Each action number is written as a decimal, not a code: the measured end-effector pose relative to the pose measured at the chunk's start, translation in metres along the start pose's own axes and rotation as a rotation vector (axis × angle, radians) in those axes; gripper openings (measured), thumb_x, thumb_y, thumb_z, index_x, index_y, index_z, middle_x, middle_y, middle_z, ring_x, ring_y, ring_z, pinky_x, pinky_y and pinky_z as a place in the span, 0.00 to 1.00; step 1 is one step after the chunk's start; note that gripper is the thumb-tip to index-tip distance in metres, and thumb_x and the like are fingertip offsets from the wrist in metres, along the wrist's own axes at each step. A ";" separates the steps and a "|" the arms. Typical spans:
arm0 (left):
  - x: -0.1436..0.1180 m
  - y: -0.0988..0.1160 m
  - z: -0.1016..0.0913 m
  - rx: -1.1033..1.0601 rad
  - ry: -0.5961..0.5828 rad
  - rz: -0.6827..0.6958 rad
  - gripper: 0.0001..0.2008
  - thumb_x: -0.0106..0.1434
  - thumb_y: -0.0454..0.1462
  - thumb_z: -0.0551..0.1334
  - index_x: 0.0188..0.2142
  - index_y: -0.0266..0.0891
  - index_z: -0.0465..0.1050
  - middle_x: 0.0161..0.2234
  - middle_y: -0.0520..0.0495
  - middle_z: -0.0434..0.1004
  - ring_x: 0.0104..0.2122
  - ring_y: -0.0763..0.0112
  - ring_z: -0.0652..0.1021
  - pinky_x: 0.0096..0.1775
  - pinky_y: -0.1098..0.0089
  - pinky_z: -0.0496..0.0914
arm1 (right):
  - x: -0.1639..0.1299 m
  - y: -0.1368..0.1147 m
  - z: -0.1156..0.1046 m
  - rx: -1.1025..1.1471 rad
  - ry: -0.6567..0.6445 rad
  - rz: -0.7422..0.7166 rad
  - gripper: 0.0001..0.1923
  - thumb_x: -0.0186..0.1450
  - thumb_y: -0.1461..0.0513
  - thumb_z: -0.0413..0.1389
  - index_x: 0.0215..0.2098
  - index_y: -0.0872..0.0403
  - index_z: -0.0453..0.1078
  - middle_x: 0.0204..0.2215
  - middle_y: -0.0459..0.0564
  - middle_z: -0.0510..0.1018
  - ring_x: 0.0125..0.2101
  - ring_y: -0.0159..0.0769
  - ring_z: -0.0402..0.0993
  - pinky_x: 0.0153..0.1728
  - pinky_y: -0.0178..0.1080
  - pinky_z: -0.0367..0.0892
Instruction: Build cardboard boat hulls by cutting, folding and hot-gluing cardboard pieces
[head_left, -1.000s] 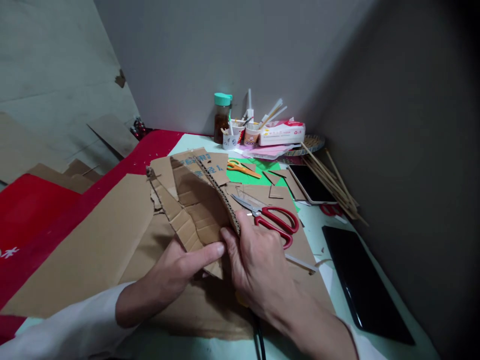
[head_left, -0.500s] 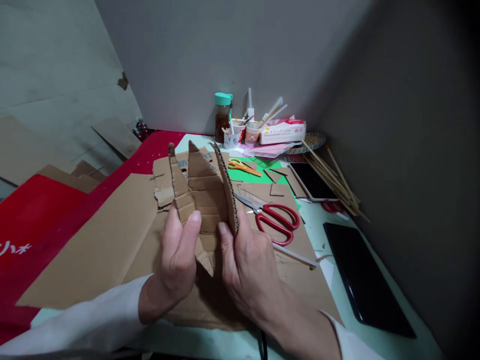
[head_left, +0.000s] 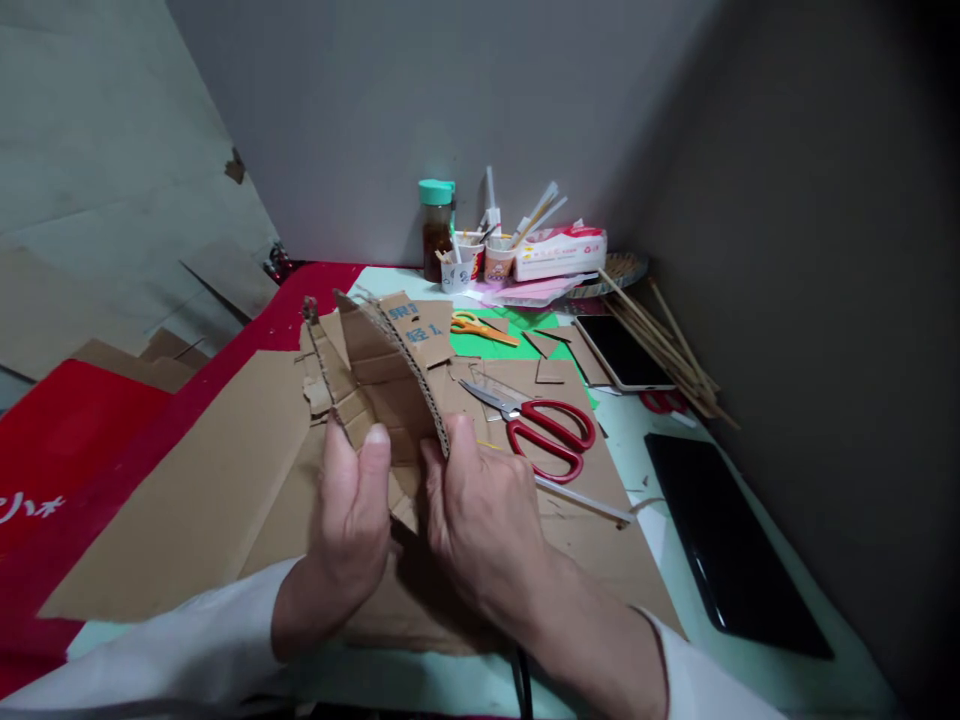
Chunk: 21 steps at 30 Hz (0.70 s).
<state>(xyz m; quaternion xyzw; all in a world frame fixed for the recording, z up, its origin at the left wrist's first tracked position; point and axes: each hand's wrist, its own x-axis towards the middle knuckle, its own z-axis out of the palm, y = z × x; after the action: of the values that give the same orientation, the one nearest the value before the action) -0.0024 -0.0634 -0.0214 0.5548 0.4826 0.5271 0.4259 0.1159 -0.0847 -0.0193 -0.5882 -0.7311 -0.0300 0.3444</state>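
Note:
Both hands hold a folded piece of corrugated cardboard above the table. My left hand grips its left flap, thumb on the front near the lower edge. My right hand pinches the right flap, whose fluted cut edge curves up and away. The piece stands partly upright, its ragged tips pointing away from me. Red-handled scissors lie just right of my right hand on a flat cardboard sheet.
Orange scissors lie on green paper. A brown bottle, cups of sticks and a tissue pack stand at the back. A phone, bamboo skewers and a black tablet are at the right. Red cloth is left.
The cardboard piece was lifted from lying low to upright, then tilted back away from me. My left hand shifted from pointing at it with one finger to gripping its left flap.

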 end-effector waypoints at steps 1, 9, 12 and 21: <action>0.002 0.003 -0.002 -0.012 -0.030 -0.008 0.18 0.70 0.44 0.56 0.57 0.45 0.64 0.58 0.48 0.70 0.62 0.57 0.65 0.61 0.63 0.62 | 0.002 0.004 -0.003 -0.007 -0.040 0.033 0.08 0.70 0.65 0.43 0.37 0.55 0.63 0.17 0.43 0.68 0.15 0.36 0.63 0.20 0.39 0.45; 0.013 0.013 -0.007 -0.275 -0.332 -0.447 0.17 0.58 0.41 0.67 0.48 0.42 0.74 0.35 0.48 0.79 0.25 0.70 0.75 0.17 0.76 0.62 | 0.017 0.021 -0.032 0.102 -0.179 0.058 0.17 0.76 0.56 0.39 0.39 0.52 0.67 0.27 0.47 0.77 0.26 0.37 0.73 0.26 0.37 0.55; 0.013 0.007 -0.008 -0.257 -0.425 -0.512 0.18 0.56 0.40 0.69 0.47 0.43 0.75 0.30 0.52 0.78 0.18 0.77 0.69 0.15 0.79 0.58 | 0.015 0.022 -0.028 0.090 -0.167 0.077 0.14 0.74 0.58 0.41 0.38 0.52 0.66 0.22 0.44 0.73 0.23 0.37 0.70 0.24 0.37 0.52; 0.010 0.021 -0.013 -0.086 -0.552 -0.508 0.06 0.52 0.36 0.65 0.21 0.39 0.75 0.16 0.55 0.66 0.14 0.80 0.61 0.15 0.79 0.59 | 0.009 0.014 -0.025 -0.031 -0.253 -0.071 0.05 0.69 0.64 0.43 0.39 0.53 0.60 0.18 0.43 0.69 0.16 0.38 0.64 0.21 0.40 0.45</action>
<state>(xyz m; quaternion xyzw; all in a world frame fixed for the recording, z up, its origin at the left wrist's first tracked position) -0.0136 -0.0575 0.0019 0.5203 0.4491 0.2551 0.6801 0.1398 -0.0842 -0.0004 -0.5662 -0.7886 0.0209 0.2387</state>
